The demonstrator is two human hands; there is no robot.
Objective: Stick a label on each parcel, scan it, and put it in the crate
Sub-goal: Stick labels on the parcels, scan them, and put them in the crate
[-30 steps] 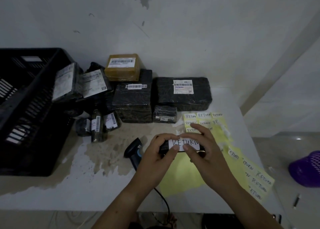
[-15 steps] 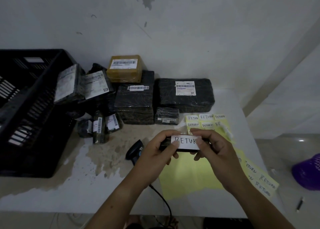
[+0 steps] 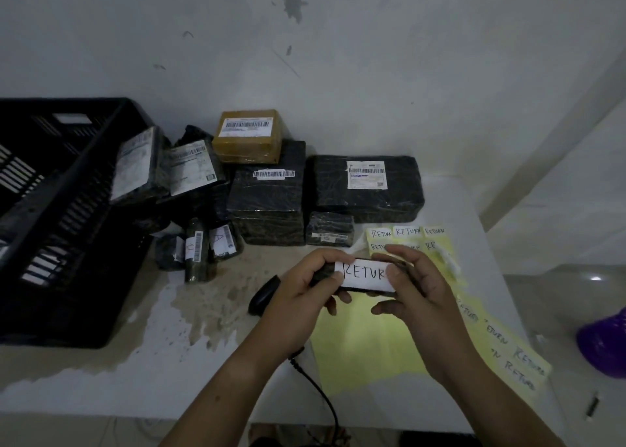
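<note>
Above the counter [image 3: 101, 372], the left hand [image 3: 298, 287] and right hand [image 3: 416, 287] grip the two ends of one small black parcel [image 3: 324, 272] bearing one RETURN label [image 3: 364, 274], with one scanner [image 3: 264, 296] lying just beside them and one black crate [image 3: 67, 277] at the left.

Parcel-packing room: wrapped parcels [image 3: 267, 206], crate [image 3: 67, 209].

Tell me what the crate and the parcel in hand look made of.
Crate: seemingly rigid moulded plastic, matte black, judging by its slotted walls. Parcel: apparently wrapped in dark plastic film, slightly shiny; contents hidden. Its label: likely matte white paper, with handwritten ink.
</note>
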